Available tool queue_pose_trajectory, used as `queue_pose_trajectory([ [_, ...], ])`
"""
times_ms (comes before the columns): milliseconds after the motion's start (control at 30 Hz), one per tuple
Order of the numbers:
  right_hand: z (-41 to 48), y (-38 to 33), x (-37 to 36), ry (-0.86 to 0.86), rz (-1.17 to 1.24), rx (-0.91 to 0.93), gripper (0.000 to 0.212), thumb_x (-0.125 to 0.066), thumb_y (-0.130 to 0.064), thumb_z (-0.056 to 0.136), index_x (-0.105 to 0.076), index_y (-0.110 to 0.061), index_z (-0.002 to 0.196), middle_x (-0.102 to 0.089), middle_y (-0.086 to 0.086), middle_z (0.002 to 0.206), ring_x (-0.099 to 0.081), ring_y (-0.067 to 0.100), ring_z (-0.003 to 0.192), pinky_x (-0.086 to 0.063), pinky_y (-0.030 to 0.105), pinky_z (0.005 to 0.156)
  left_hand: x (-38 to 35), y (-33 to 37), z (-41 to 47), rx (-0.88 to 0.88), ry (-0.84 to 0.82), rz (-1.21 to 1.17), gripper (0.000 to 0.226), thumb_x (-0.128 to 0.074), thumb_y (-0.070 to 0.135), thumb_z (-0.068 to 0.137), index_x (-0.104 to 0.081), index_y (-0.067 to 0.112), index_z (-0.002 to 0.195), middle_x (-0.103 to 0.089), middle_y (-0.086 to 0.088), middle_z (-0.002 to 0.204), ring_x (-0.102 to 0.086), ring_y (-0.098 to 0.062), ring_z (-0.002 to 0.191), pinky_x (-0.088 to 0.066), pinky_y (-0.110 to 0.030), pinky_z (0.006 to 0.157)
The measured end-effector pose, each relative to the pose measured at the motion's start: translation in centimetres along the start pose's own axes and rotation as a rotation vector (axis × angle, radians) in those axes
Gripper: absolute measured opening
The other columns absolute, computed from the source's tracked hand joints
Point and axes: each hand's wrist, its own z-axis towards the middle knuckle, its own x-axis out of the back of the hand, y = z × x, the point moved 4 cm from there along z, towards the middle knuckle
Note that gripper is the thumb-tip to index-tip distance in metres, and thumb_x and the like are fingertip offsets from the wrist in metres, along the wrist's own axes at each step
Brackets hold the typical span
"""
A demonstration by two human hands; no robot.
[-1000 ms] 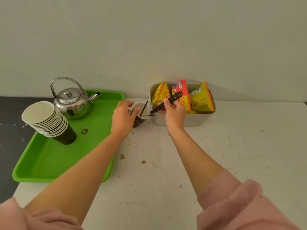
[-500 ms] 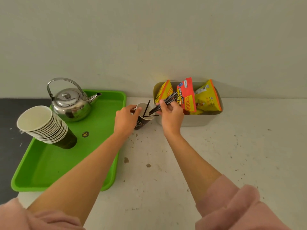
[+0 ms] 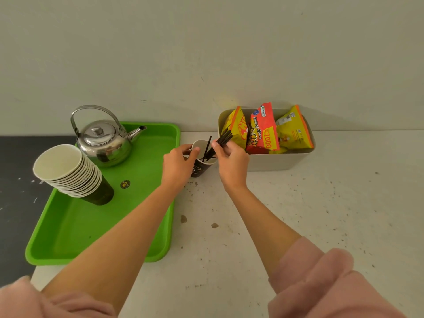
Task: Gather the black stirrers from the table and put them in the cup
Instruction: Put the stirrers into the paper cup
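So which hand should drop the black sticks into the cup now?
The right hand. It already grips the bundle of black stirrers, with their lower ends dipping into the cup. The left hand is busy gripping the cup's side to steady it, so it should probably stay put.

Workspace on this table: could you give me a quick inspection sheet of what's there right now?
Surface: white table, speckled with dark spots.
Job's things: black stirrers bunched in right hand, lower ends in the cup; one stirrer already stands inside.
Clutter: green tray holding kettle and stacked cups; bin of snack packets.
Grippers: left hand holds the cup.
Cables: nothing seen.
Surroundings: plain wall.
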Motion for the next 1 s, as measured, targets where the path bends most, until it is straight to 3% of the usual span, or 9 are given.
queue_pose_trajectory([
  [200,0.0,0.1,-1.1,-0.039,-0.074,0.017,0.021,-0.060,-0.023,0.088,-0.067,-0.003,0.092,-0.075,0.016,0.089,-0.070,0.026,0.082,-0.055,0.038,0.073,0.3,-0.4,0.0,0.003,-0.014,-0.027,0.036,-0.051,0.034,0.090,-0.064,0.011,0.115,-0.070,-0.011,0.109,-0.061,-0.018,0.080,-0.046,-0.026,0.072],
  [433,0.7,0.3,-1.1,-0.087,-0.016,-0.014,0.019,-0.063,-0.017,0.085,-0.067,-0.006,0.100,-0.073,0.015,0.099,-0.068,0.022,0.091,-0.051,0.024,0.075,0.2,-0.5,0.2,0.001,-0.019,-0.035,0.035,-0.052,0.034,0.090,-0.065,0.012,0.114,-0.071,-0.010,0.109,-0.062,-0.018,0.082,-0.045,-0.025,0.072],
  [533,0.4,0.5,-1.0,-0.071,0.036,-0.019,0.024,-0.065,-0.015,0.084,-0.063,-0.007,0.107,-0.071,0.012,0.107,-0.066,0.021,0.101,-0.053,0.029,0.087,0.1,-0.4,0.2,-0.009,-0.023,-0.030,0.035,-0.052,0.034,0.090,-0.065,0.011,0.114,-0.071,-0.011,0.108,-0.061,-0.017,0.082,-0.044,-0.025,0.071],
  [600,0.3,0.3,-0.9,-0.064,0.053,-0.005,0.032,-0.064,-0.016,0.085,-0.058,-0.009,0.115,-0.069,0.009,0.113,-0.063,0.016,0.106,-0.050,0.024,0.089,0.1,-0.4,0.2,-0.005,-0.022,-0.029,0.035,-0.052,0.034,0.090,-0.064,0.011,0.114,-0.070,-0.011,0.108,-0.061,-0.017,0.080,-0.044,-0.025,0.070],
  [667,0.2,0.0,-0.8,-0.051,0.043,0.038,0.030,-0.061,-0.019,0.087,-0.058,-0.010,0.115,-0.069,0.008,0.114,-0.062,0.015,0.105,-0.051,0.025,0.088,0.2,-0.6,0.3,-0.001,-0.016,-0.030,0.035,-0.052,0.035,0.090,-0.065,0.012,0.113,-0.071,-0.011,0.106,-0.061,-0.019,0.075,-0.045,-0.026,0.070],
  [767,0.2,-0.5,-0.7,-0.051,-0.042,0.118,0.023,-0.056,-0.019,0.090,-0.064,-0.009,0.109,-0.070,0.009,0.111,-0.063,0.019,0.104,-0.054,0.036,0.090,0.2,-0.8,0.5,0.006,-0.016,-0.037,0.034,-0.051,0.035,0.090,-0.065,0.012,0.111,-0.071,-0.011,0.104,-0.060,-0.020,0.070,-0.044,-0.026,0.068],
  [1000,-0.2,-0.9,-0.2,-0.062,-0.205,0.323,0.023,-0.059,-0.014,0.088,-0.064,-0.007,0.110,-0.067,0.012,0.114,-0.056,0.023,0.112,-0.043,0.023,0.090,0.1,-0.7,0.4,0.006,-0.016,-0.042,0.034,-0.051,0.034,0.090,-0.065,0.012,0.112,-0.071,-0.011,0.106,-0.061,-0.020,0.075,-0.045,-0.027,0.069],
])
